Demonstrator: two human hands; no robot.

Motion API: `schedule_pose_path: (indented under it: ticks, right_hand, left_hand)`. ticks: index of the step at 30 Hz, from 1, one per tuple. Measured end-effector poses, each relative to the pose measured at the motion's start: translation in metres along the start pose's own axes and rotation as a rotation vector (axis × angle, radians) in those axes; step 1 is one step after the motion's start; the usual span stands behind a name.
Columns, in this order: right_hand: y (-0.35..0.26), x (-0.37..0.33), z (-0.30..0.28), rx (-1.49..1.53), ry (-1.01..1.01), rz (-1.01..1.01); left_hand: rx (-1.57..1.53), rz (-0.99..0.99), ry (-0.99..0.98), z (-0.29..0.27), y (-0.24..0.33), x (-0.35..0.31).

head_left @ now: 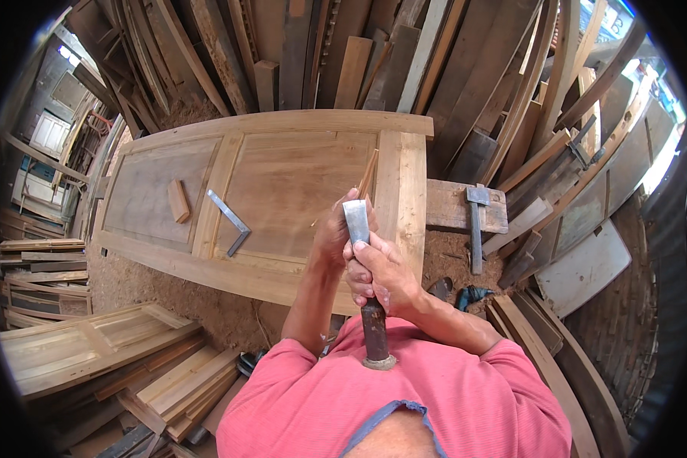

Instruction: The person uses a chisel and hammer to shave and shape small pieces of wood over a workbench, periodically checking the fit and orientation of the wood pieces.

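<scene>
My right hand [382,271] is wrapped round a wide chisel, its metal blade [356,220] pointing up and away from me. The chisel's dark, worn handle [375,332] runs back to my chest. Just behind the blade, my left hand [333,233] is closed on a thin wooden strip [369,172]; the chisel partly hides its fingers. Both hands are above the near right part of a panelled wooden door [305,172] lying flat. On the door rest a metal try square [233,223] and a small wooden block [179,201].
Right of the door, a hammer [476,221] lies across a short plank [443,204]. Tall boards [290,53] lean along the back. Another panelled door [91,343] and stacked timber [187,389] are at the lower left. More long boards [542,374] lie at the lower right.
</scene>
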State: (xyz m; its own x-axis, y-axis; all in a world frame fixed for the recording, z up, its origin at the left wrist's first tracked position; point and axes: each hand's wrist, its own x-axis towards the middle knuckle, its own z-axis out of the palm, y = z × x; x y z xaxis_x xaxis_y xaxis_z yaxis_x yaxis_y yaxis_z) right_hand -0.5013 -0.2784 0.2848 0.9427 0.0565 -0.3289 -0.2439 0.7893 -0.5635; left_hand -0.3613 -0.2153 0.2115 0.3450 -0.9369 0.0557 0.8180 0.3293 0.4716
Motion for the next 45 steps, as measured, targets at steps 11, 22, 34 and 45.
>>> schedule_pose_path:
  ticks: [11,22,34,45]
  right_hand:
    - [-0.006,-0.020,-0.002,-0.064,0.202,-0.207]
    - [-0.042,-0.007,-0.052,-0.773,0.442,-0.492]
    - [-0.066,0.000,-0.062,-1.045,0.436,-0.555]
    - [-0.021,0.019,-0.038,0.059,0.015,-0.411]
  left_hand:
    - [0.369,-0.017,0.403,0.032,-0.026,-0.047]
    - [0.825,0.151,0.579,0.020,-0.047,-0.063]
    - [0.867,-0.040,0.254,0.021,-0.033,-0.037]
    - [0.334,0.099,0.386,0.027,-0.015,0.006]
